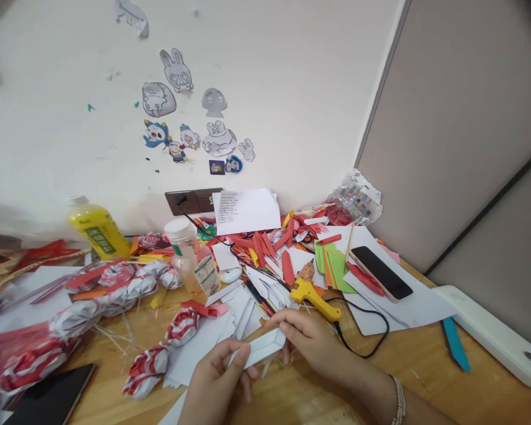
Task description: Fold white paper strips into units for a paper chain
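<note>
Between my two hands is a narrow folded strip of white paper (262,349), held above the wooden table. My left hand (223,369) pinches its left end, thumb on top. At the right end, the fingers of my right hand (307,336) close around the paper's edge and corner. Just beyond my hands lie loose white paper pieces (239,310) and a yellow hot glue gun (315,298) with its black cord. Left of my left hand sit red-and-white folded paper rolls (146,370).
A yellow liquid bottle (101,230) and a clear jar with a white lid (190,260) stand toward the wall. A phone (381,273) rests on white sheets at right, beside a long white device (491,333). Red folded strips (265,243) pile at the back. A dark tablet (48,395) lies front left.
</note>
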{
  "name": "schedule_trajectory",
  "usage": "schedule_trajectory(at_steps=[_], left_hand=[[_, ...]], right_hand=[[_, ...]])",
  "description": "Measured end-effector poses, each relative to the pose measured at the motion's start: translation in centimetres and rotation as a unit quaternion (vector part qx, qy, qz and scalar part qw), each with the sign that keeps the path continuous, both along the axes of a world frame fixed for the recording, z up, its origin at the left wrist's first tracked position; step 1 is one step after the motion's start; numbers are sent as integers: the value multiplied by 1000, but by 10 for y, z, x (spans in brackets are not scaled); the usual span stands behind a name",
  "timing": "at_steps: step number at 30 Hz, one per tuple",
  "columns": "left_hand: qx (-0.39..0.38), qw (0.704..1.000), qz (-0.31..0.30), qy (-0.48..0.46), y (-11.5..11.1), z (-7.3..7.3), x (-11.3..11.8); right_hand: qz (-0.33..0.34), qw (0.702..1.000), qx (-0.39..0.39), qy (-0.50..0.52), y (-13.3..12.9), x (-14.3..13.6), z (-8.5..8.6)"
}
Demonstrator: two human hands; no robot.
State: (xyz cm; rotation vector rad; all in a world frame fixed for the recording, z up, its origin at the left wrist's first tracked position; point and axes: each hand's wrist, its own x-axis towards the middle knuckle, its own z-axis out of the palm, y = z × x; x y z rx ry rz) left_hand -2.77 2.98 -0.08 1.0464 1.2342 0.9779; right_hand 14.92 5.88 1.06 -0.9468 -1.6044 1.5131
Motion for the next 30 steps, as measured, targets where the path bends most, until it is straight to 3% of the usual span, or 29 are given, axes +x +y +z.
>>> schedule_trajectory(at_steps=[4,7,12,20,30], left_hand=[[-10,999,32,-20,2,-1,-2],[-7,999,21,-35,4,1,1],[11,999,23,-40,3,6,5],[-3,996,28,-81,2,-6,1],[-9,997,21,-75,-1,5,4]], right_hand=[[4,1000,-23,20,1,-1,-4],[11,998,-50,31,0,-4,-6],[-45,996,-71,27,3,-5,-7],[-87,989,-105,49,5,-5,1],[-21,994,-90,62,3,-3,-3]])
